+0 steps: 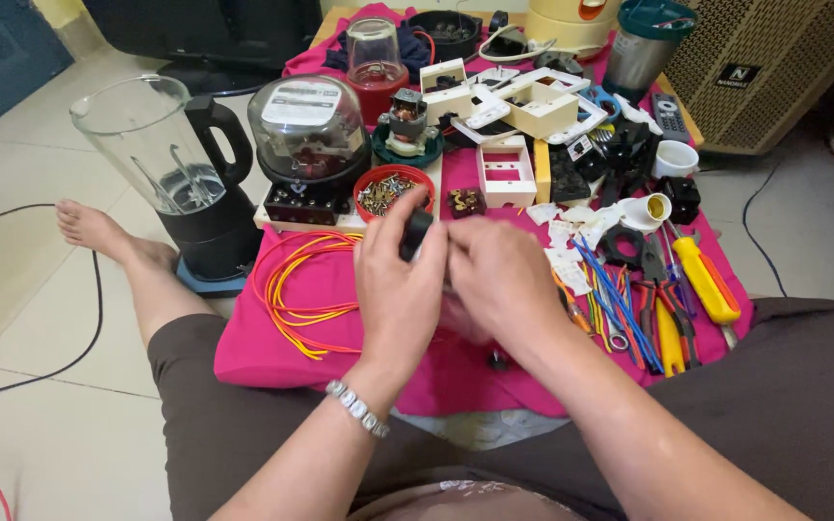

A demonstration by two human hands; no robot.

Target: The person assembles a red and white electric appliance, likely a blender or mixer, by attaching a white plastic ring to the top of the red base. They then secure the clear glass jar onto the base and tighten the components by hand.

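A: Both hands are up over the pink cloth (243,347). What's in them?

B: Left hand (400,289) is clamped on a small black part (416,234), which pokes out above the fingers. Right hand (499,280) presses in beside it, curled; whether it grips anything, I cannot tell.

A: Landmark?

B: The meter (309,135), a glass dome on a black base with a white rectangular label on top. The part sits just right of it and nearer the person, below the red bowl (393,190) of screws. Orange and yellow wires (296,285) coil in front of the meter; the blender (180,174) stands to its left.
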